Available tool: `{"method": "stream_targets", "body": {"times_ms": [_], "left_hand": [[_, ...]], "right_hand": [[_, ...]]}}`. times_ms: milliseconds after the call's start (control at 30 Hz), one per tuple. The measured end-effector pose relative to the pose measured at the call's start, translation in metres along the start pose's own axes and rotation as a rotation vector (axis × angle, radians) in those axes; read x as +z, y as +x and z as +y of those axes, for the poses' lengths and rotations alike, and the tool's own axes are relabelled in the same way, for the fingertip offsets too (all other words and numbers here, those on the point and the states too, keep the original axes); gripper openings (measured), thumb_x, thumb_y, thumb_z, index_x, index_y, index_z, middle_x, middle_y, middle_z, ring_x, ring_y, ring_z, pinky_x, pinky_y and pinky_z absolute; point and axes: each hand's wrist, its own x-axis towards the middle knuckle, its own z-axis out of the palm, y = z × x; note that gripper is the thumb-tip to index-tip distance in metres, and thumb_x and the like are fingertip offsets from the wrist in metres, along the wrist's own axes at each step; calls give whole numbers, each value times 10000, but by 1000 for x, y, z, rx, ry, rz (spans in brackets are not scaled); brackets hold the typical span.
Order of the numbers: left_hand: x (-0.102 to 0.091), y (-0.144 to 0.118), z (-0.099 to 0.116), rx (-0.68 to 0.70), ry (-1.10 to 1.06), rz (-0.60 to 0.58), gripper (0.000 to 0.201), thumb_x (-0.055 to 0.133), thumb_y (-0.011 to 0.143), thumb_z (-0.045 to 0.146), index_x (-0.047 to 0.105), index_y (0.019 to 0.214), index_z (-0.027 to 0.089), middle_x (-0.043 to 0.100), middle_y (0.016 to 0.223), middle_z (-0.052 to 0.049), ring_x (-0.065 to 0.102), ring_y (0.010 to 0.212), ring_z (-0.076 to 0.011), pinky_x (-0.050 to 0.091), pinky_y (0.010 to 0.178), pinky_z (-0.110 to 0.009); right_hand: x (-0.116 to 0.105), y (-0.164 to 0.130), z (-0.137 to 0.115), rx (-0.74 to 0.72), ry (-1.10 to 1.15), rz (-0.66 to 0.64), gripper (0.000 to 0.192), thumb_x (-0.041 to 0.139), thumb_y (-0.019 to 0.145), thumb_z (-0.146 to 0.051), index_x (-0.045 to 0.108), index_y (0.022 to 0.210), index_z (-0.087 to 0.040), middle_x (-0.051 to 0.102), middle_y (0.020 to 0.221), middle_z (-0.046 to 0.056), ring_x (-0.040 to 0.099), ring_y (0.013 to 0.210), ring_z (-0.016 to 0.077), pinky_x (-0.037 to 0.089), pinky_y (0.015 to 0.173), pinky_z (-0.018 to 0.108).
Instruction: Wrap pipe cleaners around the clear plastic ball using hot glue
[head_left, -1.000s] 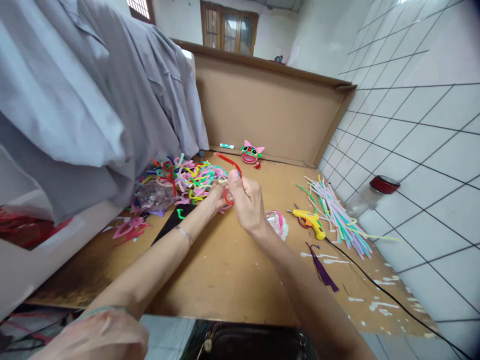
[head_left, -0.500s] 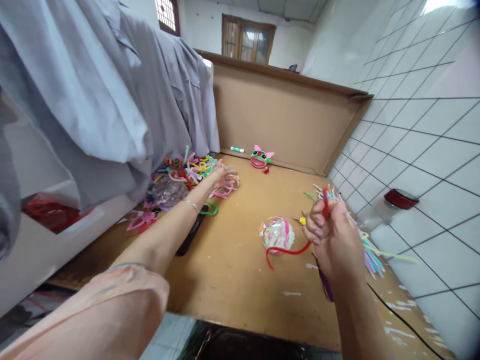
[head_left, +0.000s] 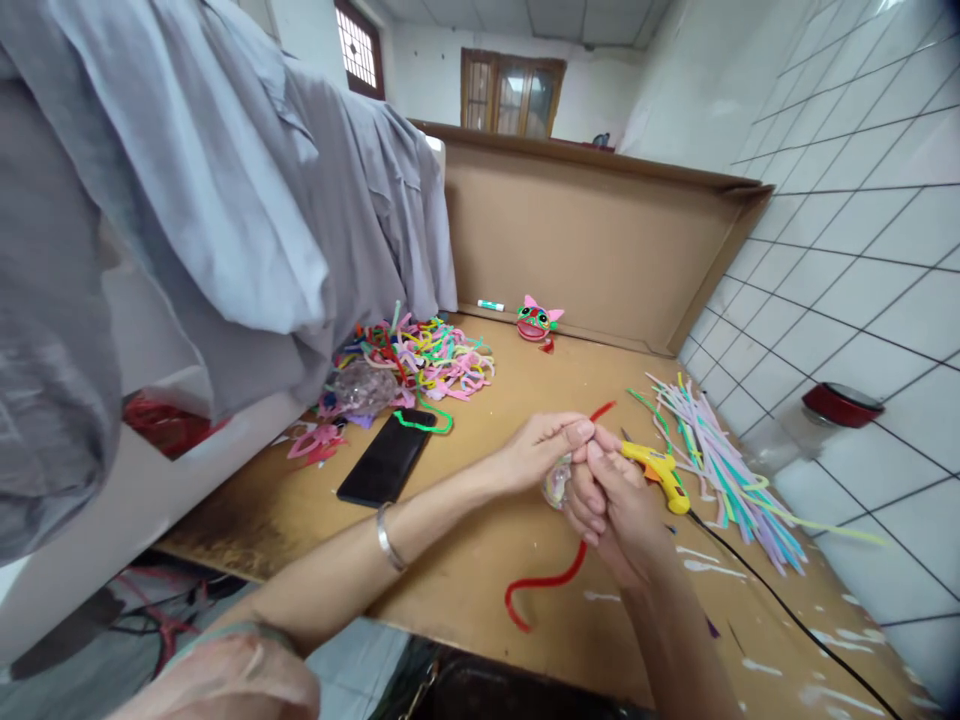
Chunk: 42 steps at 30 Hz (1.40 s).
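A red pipe cleaner [head_left: 545,583] is trailing across the brown table [head_left: 465,560]. Right of it are lying a yellow glue gun [head_left: 660,470] and pastel stems [head_left: 720,460]; left of it, a black phone [head_left: 385,457]. Grey cloth [head_left: 210,200] is hanging above the phone.

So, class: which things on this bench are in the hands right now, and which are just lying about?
In the hands:
left hand
right hand
red pipe cleaner
clear ball, mostly hidden

Lying about:
glue gun
phone
straight pipe cleaners
tangled pile
cat-face figure
red-lidded jar
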Motion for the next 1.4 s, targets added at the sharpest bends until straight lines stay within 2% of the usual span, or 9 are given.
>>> {"method": "stream_targets", "body": {"times_ms": [100,167,300,433,567,700,1000,1267,1400], "left_hand": [[7,1,-1,-38,-290,130,402,728,789,549,645,722,162,638,643,-23,666,715,-181,527,715,-279],[4,5,2,-91,-557,273,323,729,830,439,581,723,172,479,506,56,584,538,-115,506,588,-218],[-10,17,18,-176,-797,486,313,492,999,211,500,691,156,270,440,107,242,317,-28,228,342,-109],[-21,26,29,-172,-822,603,383,349,1040,156,475,678,154,205,426,110,143,297,-32,120,310,-121],[-30,31,31,-93,-807,664,364,368,1043,181,473,696,158,184,437,116,141,304,-33,103,318,-126],[-40,32,29,-86,-797,698,326,447,1023,207,465,700,162,165,461,123,133,312,-30,103,325,-131],[-47,34,16,-67,-824,832,370,327,1057,192,411,697,173,150,458,127,120,298,-30,76,337,-137],[-72,48,30,64,-738,958,371,252,1065,181,376,715,190,129,459,123,114,310,-48,96,344,-149],[-80,54,33,108,-640,975,330,277,1047,168,400,742,195,130,459,120,115,323,-64,108,349,-161]], "right_hand": [[4,-7,12,22,1,2,356,696,814,-521,542,792,-201,328,415,-141,144,335,18,193,321,142],[7,-14,19,56,-2,6,388,713,784,-548,539,785,-201,279,419,-152,117,349,13,172,340,145],[11,-24,31,94,-25,63,435,747,730,-573,519,756,-203,233,439,-160,103,367,13,139,359,157],[12,-27,34,106,-60,97,458,747,712,-598,527,754,-199,233,442,-159,111,375,14,137,368,162],[11,-32,36,117,-84,114,456,718,743,-614,520,762,-204,226,445,-157,117,382,20,145,377,166],[9,-44,43,148,-87,111,427,682,793,-600,525,779,-204,237,463,-148,133,399,28,165,392,171],[-3,-63,61,215,-92,238,498,709,734,-665,563,801,-193,232,490,-136,139,429,33,169,415,187],[-41,-83,65,119,-283,399,515,685,745,-676,613,864,-180,293,496,-101,254,438,60,187,437,213],[-50,-79,50,-4,-359,456,513,700,760,-625,634,992,-172,337,520,-89,313,457,77,235,446,216]]}}
